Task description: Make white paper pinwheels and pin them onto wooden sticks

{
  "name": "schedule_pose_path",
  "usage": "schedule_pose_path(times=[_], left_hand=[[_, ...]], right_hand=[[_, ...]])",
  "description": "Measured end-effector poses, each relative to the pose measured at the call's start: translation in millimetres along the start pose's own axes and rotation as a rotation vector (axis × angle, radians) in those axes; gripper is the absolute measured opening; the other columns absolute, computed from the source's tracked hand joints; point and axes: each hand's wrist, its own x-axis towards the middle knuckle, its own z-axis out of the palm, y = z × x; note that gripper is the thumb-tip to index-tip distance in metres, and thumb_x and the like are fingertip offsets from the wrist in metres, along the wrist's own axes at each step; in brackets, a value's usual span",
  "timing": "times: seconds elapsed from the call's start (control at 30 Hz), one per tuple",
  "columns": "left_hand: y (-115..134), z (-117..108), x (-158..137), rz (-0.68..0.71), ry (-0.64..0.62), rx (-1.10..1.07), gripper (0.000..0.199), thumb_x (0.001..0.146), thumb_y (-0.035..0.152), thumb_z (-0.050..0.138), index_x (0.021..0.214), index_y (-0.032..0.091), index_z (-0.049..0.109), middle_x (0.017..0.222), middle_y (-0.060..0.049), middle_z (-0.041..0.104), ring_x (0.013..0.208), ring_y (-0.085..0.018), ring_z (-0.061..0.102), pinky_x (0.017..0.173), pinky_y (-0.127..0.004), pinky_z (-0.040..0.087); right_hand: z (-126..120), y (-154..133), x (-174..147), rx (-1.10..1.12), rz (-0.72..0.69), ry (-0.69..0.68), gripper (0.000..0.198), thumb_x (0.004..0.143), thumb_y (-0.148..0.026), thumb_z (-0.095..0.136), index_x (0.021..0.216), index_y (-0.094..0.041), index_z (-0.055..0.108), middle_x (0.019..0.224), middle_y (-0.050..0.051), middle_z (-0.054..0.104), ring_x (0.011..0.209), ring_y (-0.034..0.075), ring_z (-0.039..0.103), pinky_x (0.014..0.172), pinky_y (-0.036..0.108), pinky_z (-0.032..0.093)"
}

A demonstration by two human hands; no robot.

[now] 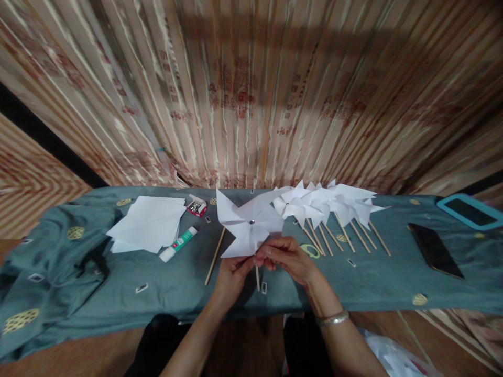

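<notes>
A white paper pinwheel (243,214) with a silver pin at its centre stands upright before me on a wooden stick (258,280). My left hand (233,275) is closed at the stick just under the paper, its fingertips partly behind the lower blades. Beside it, my right hand (285,256) pinches the pinwheel's lower edge near the stick. Behind and to the left of the held pinwheel, a loose wooden stick (214,259) slants on the cloth.
Several finished pinwheels (334,201) lie overlapping at right. Left are white paper sheets (145,222), a glue stick (178,244), a red box of pins (196,206) and a black object (94,263). Green-handled scissors (310,251), a phone (434,250) and a blue-framed tablet (471,211) rest on the cloth-covered surface (373,288).
</notes>
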Motion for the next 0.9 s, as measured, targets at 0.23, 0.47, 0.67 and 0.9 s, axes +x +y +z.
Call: schedule_pose_path(times=[0.23,0.47,0.67,0.9], left_hand=[[-11.8,-0.4,-0.3,-0.092,0.122,-0.073,0.027,0.064,0.038,0.076,0.081,0.017,0.079,0.091,-0.010,0.078,0.100,-0.031,0.069,0.100,-0.044,0.047],[-8.7,3.1,-1.7,-0.118,0.100,-0.079,0.028,0.064,0.037,0.075,0.082,0.017,0.080,0.089,-0.009,0.078,0.097,-0.029,0.070,0.098,-0.042,0.048],[-14.5,-0.7,-1.4,-0.141,0.115,-0.035,0.033,0.065,0.038,0.073,0.089,0.017,0.080,0.093,-0.009,0.078,0.093,-0.029,0.070,0.091,-0.041,0.051],[-8.7,-0.6,-2.1,-0.075,0.038,-0.052,0.027,0.072,0.036,0.069,0.091,0.019,0.079,0.096,-0.005,0.078,0.101,-0.028,0.068,0.096,-0.039,0.048]], right_hand=[[-37.8,-13.2,-3.4,0.222,-0.294,0.490,0.026,0.060,-0.042,0.087,0.069,-0.022,0.073,0.063,-0.002,0.067,0.049,0.006,0.048,0.046,0.018,0.039],[-31.4,-3.0,9.9,0.049,-0.258,0.522,0.035,0.053,-0.038,0.090,0.082,-0.025,0.077,0.078,0.001,0.075,0.074,0.015,0.067,0.071,0.027,0.053],[-24.2,-1.2,10.7,0.028,-0.173,0.566,0.035,0.046,-0.045,0.091,0.065,-0.021,0.074,0.054,-0.003,0.066,0.047,0.008,0.054,0.047,0.021,0.043],[-8.9,-7.0,6.0,0.049,0.015,0.360,0.034,0.052,-0.045,0.089,0.063,-0.018,0.073,0.051,-0.001,0.067,0.045,0.008,0.058,0.042,0.017,0.043]])
